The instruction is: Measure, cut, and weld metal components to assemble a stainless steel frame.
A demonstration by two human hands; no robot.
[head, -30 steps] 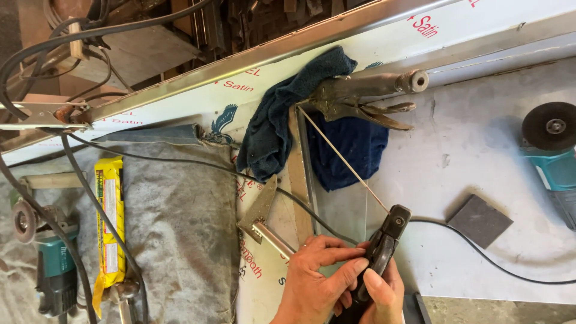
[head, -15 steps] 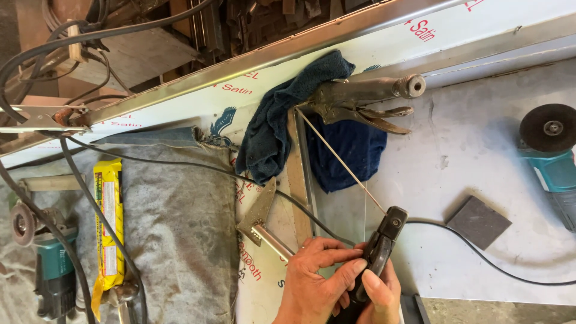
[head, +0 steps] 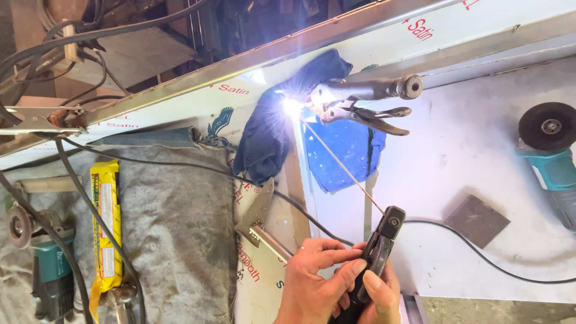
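Two hands on one tool: left hand and right hand both wrapped tight around black electrode holder, low centre of view. Fingers closed on handle, no gap showing.

Clamped in holder head: thin welding rod, slanting up and left. Rod tip meeting bright white arc at long metal rail running diagonally across top of view. Sparks scattered over area just beside arc.

Just beside arc, right: locking pliers, gripping at rail, handles pointing right.
Under pliers and arc: dark blue cloth, draped and hanging down; brighter blue part lying on white sheet surface.
From holder, rightward: black cable, trailing across white sheet.
Near cable, right of holder: small dark square plate, flat on sheet.
Far right edge: teal angle grinder, dark disc facing up, well apart from hands.
Left of hands: short metal angle bracket.
Further left: grey cloth spread flat, yellow packet lying along its left margin.
Far left bottom: second teal grinder, partly cut off.
Upper left: clamp on rail end, black cables looping above.
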